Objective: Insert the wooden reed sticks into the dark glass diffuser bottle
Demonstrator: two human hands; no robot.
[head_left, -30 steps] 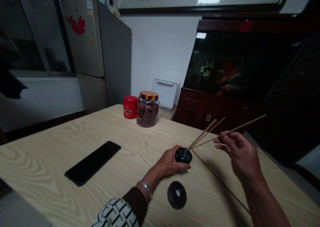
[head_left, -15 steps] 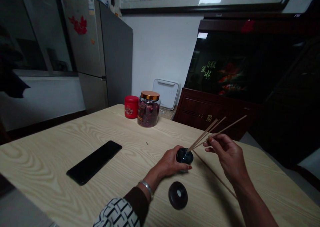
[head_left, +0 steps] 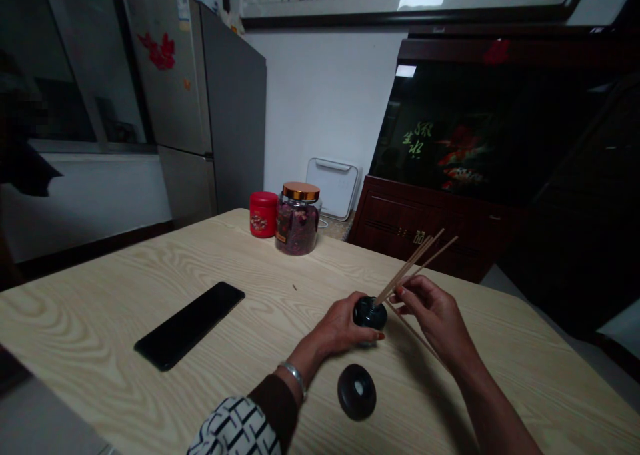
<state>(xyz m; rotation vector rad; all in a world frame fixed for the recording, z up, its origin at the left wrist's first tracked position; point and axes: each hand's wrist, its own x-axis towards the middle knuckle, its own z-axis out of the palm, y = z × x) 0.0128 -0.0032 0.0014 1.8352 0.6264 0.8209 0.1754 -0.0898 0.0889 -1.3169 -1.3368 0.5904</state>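
From here I see a pale wood-grain tabletop (head_left: 95,308) before a grey refrigerator (head_left: 235,108) at upper left. Left-hand fingers (head_left: 350,321) wrap a dark round glass bottle (head_left: 370,313), right of lower centre. Thin wooden sticks (head_left: 407,271) rise from it, tilting up-right. Right-hand fingers (head_left: 400,295) pinch another wooden stick (head_left: 413,331), slanting down-right.

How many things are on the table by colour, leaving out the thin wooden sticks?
Black or very dark: 3 (phone, round vessel, ring-shaped disc)
Red: 1 (lidded tin)
Clear glass: 1 (copper-lidded jar)
Total: 5
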